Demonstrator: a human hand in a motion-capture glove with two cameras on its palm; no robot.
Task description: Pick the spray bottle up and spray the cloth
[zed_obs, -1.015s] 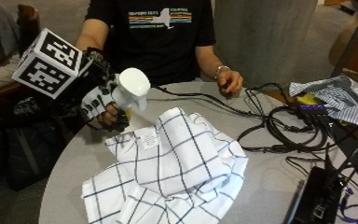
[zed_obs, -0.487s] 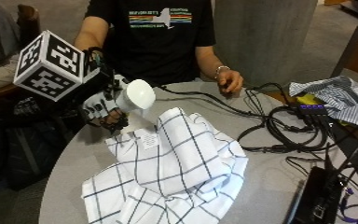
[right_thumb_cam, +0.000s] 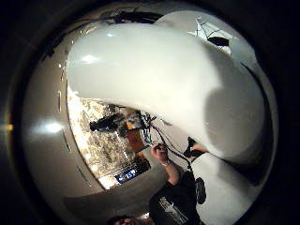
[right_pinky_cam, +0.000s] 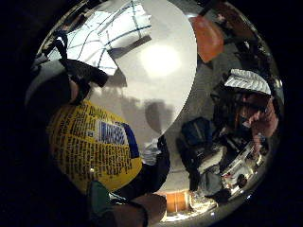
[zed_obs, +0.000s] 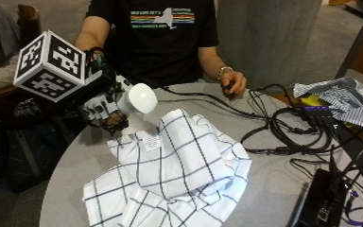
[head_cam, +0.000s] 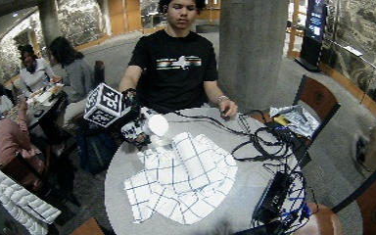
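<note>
Gloved right hand [zed_obs: 106, 109] grips spray bottle [zed_obs: 137, 98] | checked cloth [zed_obs: 169, 175] on round grey table [zed_obs: 68, 165] | concrete pillar [zed_obs: 266, 38] behind

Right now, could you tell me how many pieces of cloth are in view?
2. The checked white cloth lies spread on the table beside the gloved right hand; a striped cloth lies bunched at the table's far edge. More may be hidden.

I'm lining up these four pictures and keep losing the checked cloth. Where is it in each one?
Outside view: checked cloth spread mid-table, just below the gloved hand.
Wide outside view: cloth at the round table's centre.
Little finger side palm view: cloth on the table beyond the yellow-labelled bottle.
Thumb side palm view: not clearly visible.
Shared landmark: the grey round table.
</note>
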